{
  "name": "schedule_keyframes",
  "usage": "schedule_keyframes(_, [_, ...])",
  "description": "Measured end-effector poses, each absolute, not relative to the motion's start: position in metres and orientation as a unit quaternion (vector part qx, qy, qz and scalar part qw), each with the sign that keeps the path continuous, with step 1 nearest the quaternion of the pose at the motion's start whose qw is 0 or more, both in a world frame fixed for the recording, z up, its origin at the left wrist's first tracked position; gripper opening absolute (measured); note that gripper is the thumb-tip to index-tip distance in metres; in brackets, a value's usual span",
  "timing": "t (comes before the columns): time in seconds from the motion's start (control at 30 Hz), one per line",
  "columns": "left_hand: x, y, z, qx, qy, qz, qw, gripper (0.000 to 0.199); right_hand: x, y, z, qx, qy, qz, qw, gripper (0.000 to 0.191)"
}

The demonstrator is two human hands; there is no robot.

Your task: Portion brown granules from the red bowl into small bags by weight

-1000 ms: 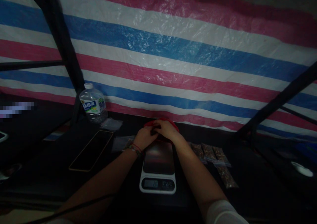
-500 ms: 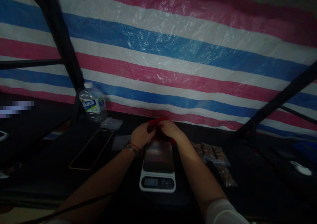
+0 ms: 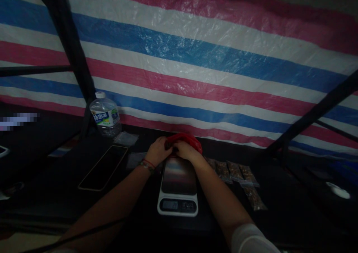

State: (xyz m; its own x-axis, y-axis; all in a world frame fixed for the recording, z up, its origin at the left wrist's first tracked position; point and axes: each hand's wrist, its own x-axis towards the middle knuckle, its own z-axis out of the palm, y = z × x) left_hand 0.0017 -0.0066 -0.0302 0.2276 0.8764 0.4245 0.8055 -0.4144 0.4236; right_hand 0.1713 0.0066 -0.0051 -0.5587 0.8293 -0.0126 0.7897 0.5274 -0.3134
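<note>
A red plastic bag point(image 3: 192, 141) lies on the black table just behind a white kitchen scale point(image 3: 179, 206). My left hand point(image 3: 159, 151) has its fingers closed on the bag's near left edge. Beside it, my right hand point(image 3: 185, 150) reaches to the bag's opening, its fingers bent down and their tips hidden. Nothing rests on the scale's metal plate point(image 3: 179, 176), and its small display is too dim to read. Several small clear packets of brown bits point(image 3: 235, 170) lie to the right of my right forearm.
A dark phone point(image 3: 104, 168) lies on the left, with clear plastic bags point(image 3: 126, 138) behind it. A clear bottle point(image 3: 105, 115) stands by the black frame post point(image 3: 75, 55). Striped sheeting point(image 3: 195, 85) hangs behind. A white object point(image 3: 338, 190) lies far right.
My right hand has moved left and slightly down, closer to my left hand. More of the red bag shows to its right, and more packets are uncovered.
</note>
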Motion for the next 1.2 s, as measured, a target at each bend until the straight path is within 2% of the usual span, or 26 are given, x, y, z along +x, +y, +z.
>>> schedule_keyframes(0.23, [-0.001,-0.009,-0.024,0.758,0.57,0.312,0.056,0.026,0.174,0.005,0.0,-0.468,-0.87,0.146,0.051,0.029])
schedule_keyframes(0.4, [0.001,-0.011,-0.019,0.778,0.526,0.342,0.036,0.016,0.171,0.002,0.002,-0.5,-0.853,0.149,0.018,0.027])
schedule_keyframes(0.6, [0.007,-0.017,-0.018,0.812,0.451,0.363,0.071,0.026,0.168,-0.003,0.011,-0.537,-0.832,0.139,0.016,0.026])
schedule_keyframes(0.77, [0.01,-0.019,-0.02,0.811,0.49,0.308,0.093,0.022,0.179,0.004,0.017,-0.528,-0.838,0.12,0.069,0.026])
schedule_keyframes(1.0, [0.012,-0.015,-0.024,0.814,0.501,0.283,0.085,0.025,0.178,0.005,0.023,-0.504,-0.813,0.119,0.266,0.026])
schedule_keyframes(1.2, [0.012,-0.013,-0.026,0.789,0.529,0.299,0.093,0.026,0.164,-0.007,0.023,-0.452,-0.841,0.15,0.256,0.02])
